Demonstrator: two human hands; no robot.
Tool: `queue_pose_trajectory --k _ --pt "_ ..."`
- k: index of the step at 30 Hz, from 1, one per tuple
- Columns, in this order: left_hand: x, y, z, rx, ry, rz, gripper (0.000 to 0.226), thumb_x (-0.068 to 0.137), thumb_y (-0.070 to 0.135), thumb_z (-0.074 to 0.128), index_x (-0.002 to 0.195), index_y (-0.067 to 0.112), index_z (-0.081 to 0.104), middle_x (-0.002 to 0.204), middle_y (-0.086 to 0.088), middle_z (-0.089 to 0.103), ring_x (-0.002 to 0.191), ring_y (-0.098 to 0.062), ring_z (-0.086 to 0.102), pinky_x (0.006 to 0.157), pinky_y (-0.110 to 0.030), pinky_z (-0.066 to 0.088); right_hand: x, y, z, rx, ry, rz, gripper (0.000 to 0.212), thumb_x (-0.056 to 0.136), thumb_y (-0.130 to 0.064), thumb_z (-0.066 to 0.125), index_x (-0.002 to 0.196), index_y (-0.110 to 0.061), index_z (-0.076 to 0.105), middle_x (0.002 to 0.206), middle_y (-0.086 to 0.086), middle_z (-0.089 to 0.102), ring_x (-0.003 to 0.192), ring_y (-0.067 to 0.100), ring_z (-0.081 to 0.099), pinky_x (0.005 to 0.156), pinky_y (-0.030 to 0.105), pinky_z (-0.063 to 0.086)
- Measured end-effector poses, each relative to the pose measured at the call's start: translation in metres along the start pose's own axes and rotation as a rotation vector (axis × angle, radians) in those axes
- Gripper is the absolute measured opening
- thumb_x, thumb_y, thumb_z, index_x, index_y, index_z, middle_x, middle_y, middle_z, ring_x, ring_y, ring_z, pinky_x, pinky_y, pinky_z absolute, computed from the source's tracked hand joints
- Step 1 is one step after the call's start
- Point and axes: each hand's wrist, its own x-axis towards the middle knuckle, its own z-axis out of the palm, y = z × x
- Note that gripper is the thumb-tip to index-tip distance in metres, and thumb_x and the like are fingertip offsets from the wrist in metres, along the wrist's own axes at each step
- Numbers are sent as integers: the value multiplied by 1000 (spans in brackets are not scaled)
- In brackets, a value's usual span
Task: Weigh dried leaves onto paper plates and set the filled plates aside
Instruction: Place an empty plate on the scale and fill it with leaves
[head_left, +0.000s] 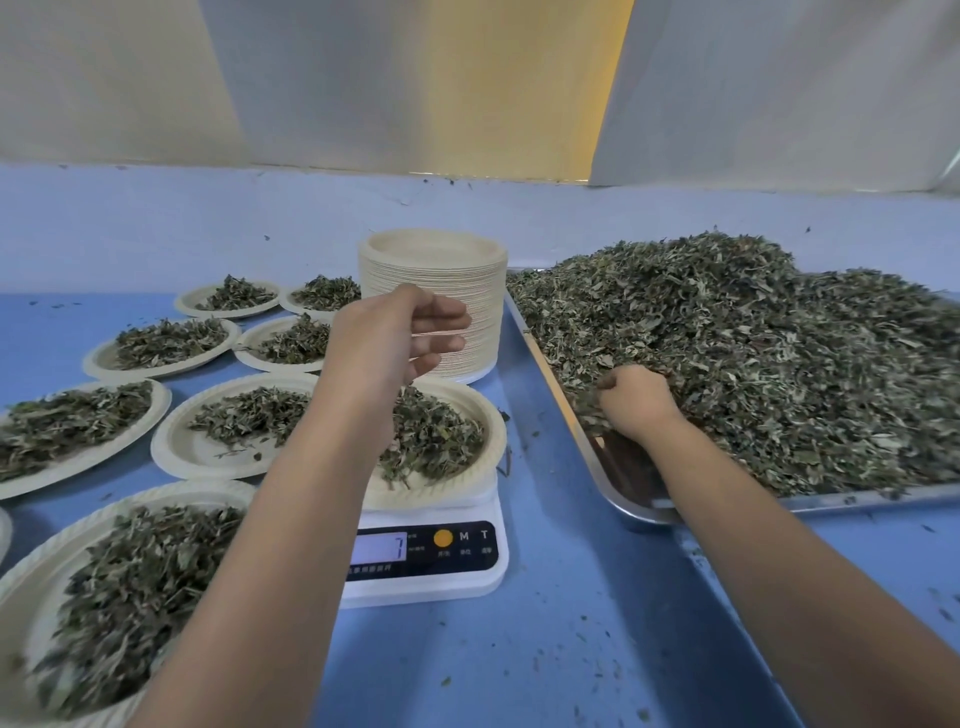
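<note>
Head view: the left hand's fingers (441, 318) are loosely stretched and point right, slightly bent, a little apart. They are blurred, and as far as can be seen they hold nothing. The left hand (387, 340) hangs in the air above the plate (485, 415), in front of the stack (441, 291).

The right hand's fingers (609, 383) are curled down into the leaves (753, 353) and grip a handful at the near left edge of the heap. The right hand (634, 400) lies knuckles-up, with the wrist over the bare corner of the tray (883, 498).

The plate sits on the scale (426, 582) and carries a small heap of leaves; the left forearm hides its left part. The display (379, 546) shows what looks like a 7, though it is blurred.

The stack, a tall pile of bare paper plates, stands just behind the scale and just beside the tray's left rim. The metal tray lies to the right of the scale and is heaped with leaves over most of its bed.

The filled plates (174, 441) spread over the counter (571, 649) to the left of the scale, in rows running from the near edge back toward the wall (208, 223), close together, some touching. Leaf crumbs dot the blue counter near the tray.
</note>
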Motion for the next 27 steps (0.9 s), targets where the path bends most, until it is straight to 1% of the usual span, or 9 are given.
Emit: queue_pose_trajectory --k 3,5,8,11,14,17,22,24,27 --pt "1 1 -1 -7 4 5 30 93 14 45 73 11 67 74 -1 74 58 -9 64 55 -15 45 1 -6 2 242 -17 -86 35 93 -1 50 127 -5 59 128 12 60 120 26 54 98 28 41" --pt "1 1 -2 -11 7 5 30 93 13 45 73 11 67 75 -2 74 58 -9 64 55 -15 45 1 -6 2 300 44 -111 39 91 4 49 127 -7 59 127 10 62 116 22 56 94 23 42" --pt "2 2 -4 -12 19 11 29 92 13 46 73 11 68 75 -1 74 58 -9 64 55 -15 45 1 -1 0 129 101 -113 43 85 -3 51 127 -13 60 123 11 63 112 26 57 91 27 45" --pt "3 2 -6 -9 28 18 29 92 13 46 74 11 68 76 -2 74 58 -9 64 55 -15 45 -2 0 1 -62 -59 -103 49 85 -14 55 134 -14 52 129 14 58 117 30 54 93 30 45" --pt "3 1 -7 -7 28 24 29 93 14 46 74 12 68 77 -2 74 58 -8 64 55 -15 45 -2 -2 5 -37 -161 -170 58 88 -8 56 144 -13 40 139 14 50 125 29 49 93 26 40" --pt "4 1 -7 -4 28 21 30 93 14 45 74 12 68 78 -2 75 57 -8 64 56 -16 45 1 -2 7 -10 -116 -242 65 88 -3 58 148 -14 33 143 15 42 129 30 43 101 29 36" --pt "4 -2 -6 18 27 13 30 93 15 45 74 13 68 77 0 74 59 -7 65 59 -17 46 2 -8 10 -20 -134 -357 68 93 3 50 151 -21 25 158 13 17 146 26 16 115 33 19" --pt "4 -2 -6 16 28 10 29 93 15 45 74 13 68 77 0 74 59 -8 65 59 -17 45 2 -11 13 -45 -156 -422 61 95 -2 47 150 -20 27 152 11 33 139 29 31 111 35 29" --pt "5 -2 -7 14 31 8 30 93 15 45 74 13 68 75 0 74 59 -8 64 59 -17 45 1 -12 14 -95 -169 -428 45 96 -2 39 138 -17 47 125 11 60 111 30 56 87 31 44"
